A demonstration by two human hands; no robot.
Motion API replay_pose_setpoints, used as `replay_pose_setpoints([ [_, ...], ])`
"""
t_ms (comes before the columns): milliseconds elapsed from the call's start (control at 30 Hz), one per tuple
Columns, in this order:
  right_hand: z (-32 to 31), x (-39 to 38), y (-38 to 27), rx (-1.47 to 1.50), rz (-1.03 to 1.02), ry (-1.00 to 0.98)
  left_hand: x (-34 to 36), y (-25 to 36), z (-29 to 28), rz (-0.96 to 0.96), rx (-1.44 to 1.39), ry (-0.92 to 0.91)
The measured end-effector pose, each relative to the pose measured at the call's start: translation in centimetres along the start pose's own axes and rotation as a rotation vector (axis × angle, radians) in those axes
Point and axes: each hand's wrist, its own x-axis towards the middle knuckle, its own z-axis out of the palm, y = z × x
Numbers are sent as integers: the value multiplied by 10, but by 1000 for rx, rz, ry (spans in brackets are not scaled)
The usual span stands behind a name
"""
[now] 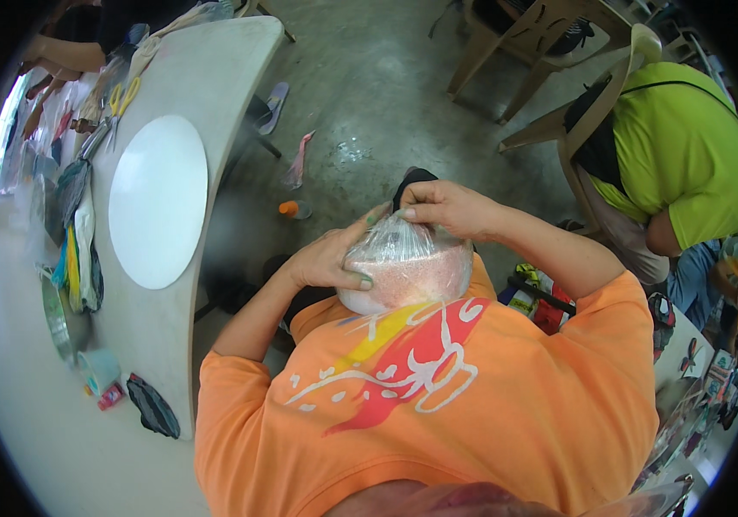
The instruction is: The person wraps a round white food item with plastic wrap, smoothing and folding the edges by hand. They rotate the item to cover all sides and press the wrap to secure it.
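On my lap rests a round, bulging clear plastic bag (pixel 407 271) with something pinkish and speckled inside; its exact contents are hard to make out. The plastic is drawn up into pleats at the far end. My left hand (pixel 334 252) grips the bag's left side, thumb low on the plastic and fingers up by the pleats. With bent fingers, my right hand (pixel 445 208) pinches the gathered top of the bag. Greenish smudges show on my left fingers.
At my left stands a white table (pixel 235 65) with a white oval board (pixel 158 202), yellow-handled scissors (pixel 123 99) and a dark folded cloth (pixel 152 405). An orange-capped bottle (pixel 295 208) lies on the floor ahead. A person in a lime shirt (pixel 683 146) sits at right.
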Motion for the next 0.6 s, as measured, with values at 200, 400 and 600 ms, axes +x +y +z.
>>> replay_pose_setpoints([
  [200,0,33,30,-312,-216,-97,0,1,9,15,-70,68],
  [400,9,46,53,-432,-223,-113,1,-4,9,4,-17,44],
  [600,5,49,39,-499,-131,-98,1,-16,9,45,-105,-20],
])
